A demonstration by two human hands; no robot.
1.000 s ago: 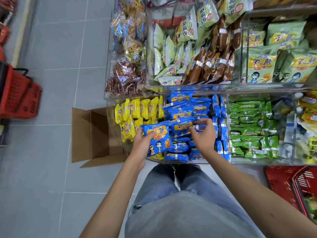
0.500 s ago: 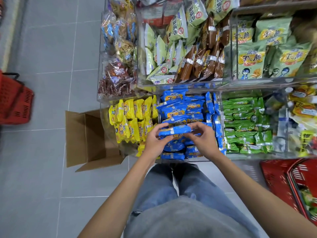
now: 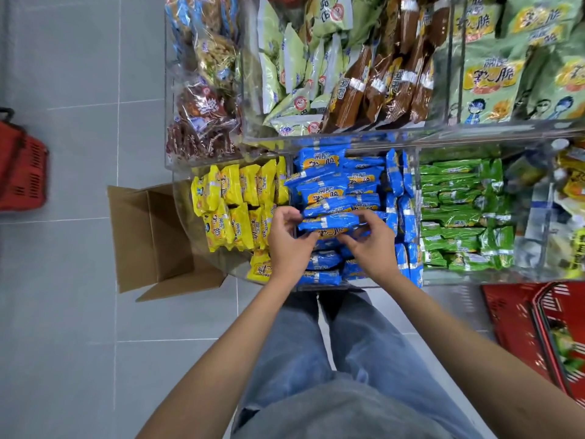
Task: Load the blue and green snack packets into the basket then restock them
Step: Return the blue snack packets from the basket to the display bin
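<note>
A clear bin (image 3: 414,172) on the lower shelf is full of blue snack packets (image 3: 329,182). My left hand (image 3: 289,245) and my right hand (image 3: 372,245) both grip one blue packet (image 3: 329,221) by its ends, lying flat on top of the pile. The neighbouring bin to the right holds stacked green snack packets (image 3: 456,213). A red basket (image 3: 538,331) stands on the floor at the lower right, with something green inside.
Yellow packets (image 3: 234,204) fill the bin to the left. An open cardboard box (image 3: 152,236) stands on the grey floor beside the shelf. Another red basket (image 3: 22,166) sits at the far left. The upper shelf holds green and brown bags.
My left hand turned the blue packet from upright to flat and moved it right. My right hand came onto its other end, and the packet now lies on the pile.
</note>
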